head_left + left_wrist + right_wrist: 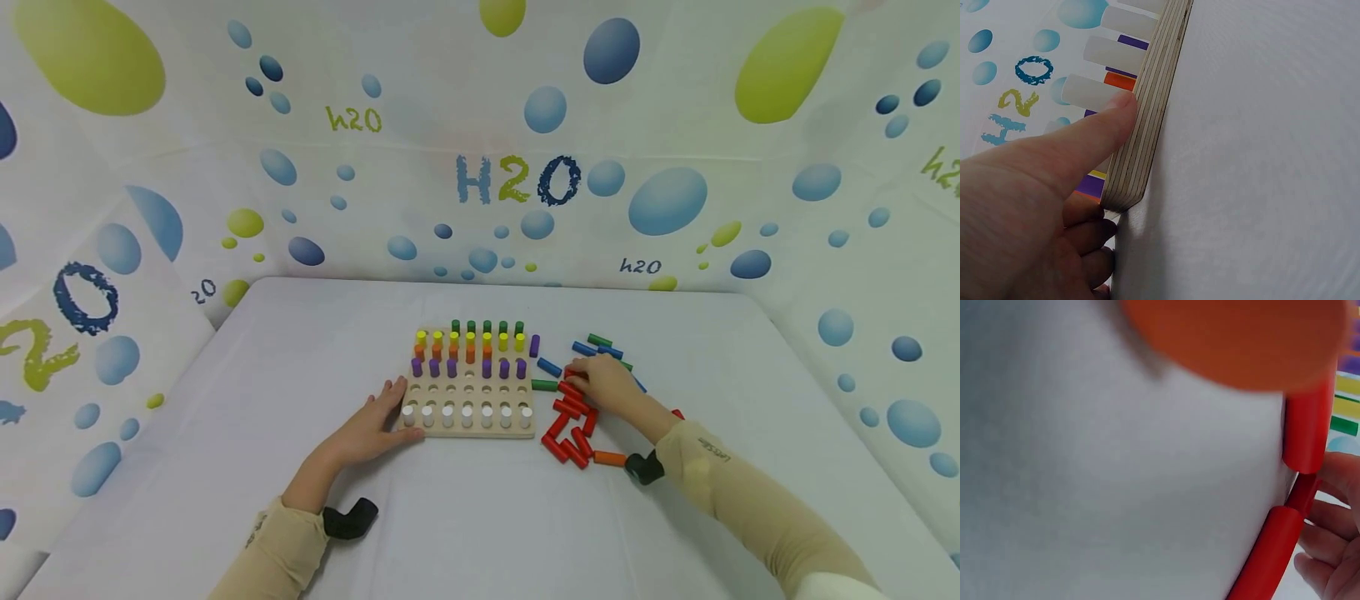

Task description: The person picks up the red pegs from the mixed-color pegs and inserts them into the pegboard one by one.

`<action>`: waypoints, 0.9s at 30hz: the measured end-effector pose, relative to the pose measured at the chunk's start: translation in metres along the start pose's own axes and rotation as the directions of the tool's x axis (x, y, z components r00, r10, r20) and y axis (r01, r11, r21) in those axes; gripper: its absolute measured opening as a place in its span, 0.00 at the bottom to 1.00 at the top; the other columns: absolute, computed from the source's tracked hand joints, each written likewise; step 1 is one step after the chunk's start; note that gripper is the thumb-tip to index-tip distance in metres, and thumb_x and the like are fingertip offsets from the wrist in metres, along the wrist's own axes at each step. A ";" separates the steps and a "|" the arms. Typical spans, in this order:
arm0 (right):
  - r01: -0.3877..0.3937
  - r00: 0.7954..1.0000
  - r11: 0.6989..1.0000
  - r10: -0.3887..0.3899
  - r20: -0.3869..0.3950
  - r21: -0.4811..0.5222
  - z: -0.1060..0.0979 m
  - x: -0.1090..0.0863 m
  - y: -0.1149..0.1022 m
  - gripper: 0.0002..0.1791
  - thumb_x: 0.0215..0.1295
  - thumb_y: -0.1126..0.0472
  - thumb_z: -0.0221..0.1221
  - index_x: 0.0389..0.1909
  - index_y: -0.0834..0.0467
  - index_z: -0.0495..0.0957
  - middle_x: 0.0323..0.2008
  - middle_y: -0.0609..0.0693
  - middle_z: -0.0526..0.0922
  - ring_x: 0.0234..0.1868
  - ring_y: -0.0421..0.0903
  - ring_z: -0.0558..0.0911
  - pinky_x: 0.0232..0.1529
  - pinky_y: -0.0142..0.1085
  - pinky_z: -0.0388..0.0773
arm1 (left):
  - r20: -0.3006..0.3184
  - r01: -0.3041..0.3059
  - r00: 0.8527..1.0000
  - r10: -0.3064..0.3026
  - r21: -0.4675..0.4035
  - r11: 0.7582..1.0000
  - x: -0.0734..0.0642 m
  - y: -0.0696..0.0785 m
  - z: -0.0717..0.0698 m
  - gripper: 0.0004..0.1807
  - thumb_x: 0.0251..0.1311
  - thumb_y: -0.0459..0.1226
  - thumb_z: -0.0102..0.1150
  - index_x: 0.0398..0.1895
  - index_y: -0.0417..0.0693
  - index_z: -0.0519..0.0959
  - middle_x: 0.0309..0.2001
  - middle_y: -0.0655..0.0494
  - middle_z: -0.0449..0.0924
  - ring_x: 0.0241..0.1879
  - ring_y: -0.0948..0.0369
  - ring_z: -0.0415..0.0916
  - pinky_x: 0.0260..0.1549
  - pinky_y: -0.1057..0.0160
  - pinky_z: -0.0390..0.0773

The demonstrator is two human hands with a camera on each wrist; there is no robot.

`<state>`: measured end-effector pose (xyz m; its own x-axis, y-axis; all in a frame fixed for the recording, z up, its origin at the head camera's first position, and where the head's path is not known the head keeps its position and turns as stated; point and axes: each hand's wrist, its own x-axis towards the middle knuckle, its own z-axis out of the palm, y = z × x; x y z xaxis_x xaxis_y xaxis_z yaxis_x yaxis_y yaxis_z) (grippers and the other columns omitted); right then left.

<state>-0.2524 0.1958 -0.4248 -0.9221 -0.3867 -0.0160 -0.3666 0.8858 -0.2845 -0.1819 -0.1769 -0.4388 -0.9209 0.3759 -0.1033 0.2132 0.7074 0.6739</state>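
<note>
In the head view, the left hand reached the near left corner of the pegboard, its fingers fairly straight and spread along the left side and its thumb at the front edge. The right hand was to the right of the pegboard, palm down, fingers bent at a red peg; whether they pinched it, I could not tell. Other red pegs lay loose between that hand and the pegboard's near right corner, with an orange peg beyond them to the right. White pegs stood along the pegboard's front row. On the backdrop behind the pegboard, large letters read "H2O", with smaller "h2O" lettering about them. Each sleeve bore dark lettering too small to read.

In the left wrist view, the thumb lay straight against the pegboard's layered edge, just beside a white peg; the other fingers showed past its corner. "H2O" could be read sideways beyond the pegboard.

In the right wrist view, the fingers were bent behind red pegs, the pegboard's colours partly visible past them; the contact was hidden. No writing could be read there.
</note>
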 end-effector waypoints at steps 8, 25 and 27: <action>0.044 0.999 0.989 -0.042 -0.018 0.142 -0.003 -0.003 0.010 0.16 0.62 0.60 0.58 0.48 0.63 0.79 0.40 0.55 0.83 0.34 0.46 0.76 0.40 0.38 0.79 | 0.002 -0.002 1.000 0.002 -0.002 1.000 0.001 -0.001 0.000 0.52 0.54 0.55 0.58 0.69 0.33 0.43 0.70 0.39 0.40 0.69 0.45 0.33 0.65 0.45 0.35; 0.085 0.996 0.945 -0.068 -0.065 0.316 -0.007 -0.011 0.020 0.18 0.63 0.59 0.57 0.51 0.62 0.77 0.46 0.56 0.81 0.49 0.54 0.79 0.48 0.45 0.76 | 0.007 0.010 1.000 -0.010 0.005 1.000 0.000 0.000 -0.001 0.52 0.54 0.55 0.58 0.69 0.33 0.43 0.70 0.40 0.40 0.69 0.46 0.33 0.65 0.46 0.35; 0.091 0.995 0.943 -0.071 -0.076 0.321 -0.007 -0.012 0.019 0.17 0.63 0.60 0.57 0.50 0.63 0.77 0.46 0.56 0.81 0.49 0.54 0.79 0.48 0.45 0.76 | 0.004 0.009 1.000 -0.009 0.002 1.000 0.000 0.001 -0.001 0.52 0.54 0.55 0.58 0.69 0.33 0.43 0.70 0.40 0.40 0.69 0.46 0.33 0.65 0.46 0.35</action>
<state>-0.2497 0.2193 -0.4230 -0.9006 -0.4278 0.0768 -0.3899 0.7173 -0.5774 -0.1823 -0.1767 -0.4380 -0.9214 0.3721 -0.1122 0.2058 0.7120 0.6713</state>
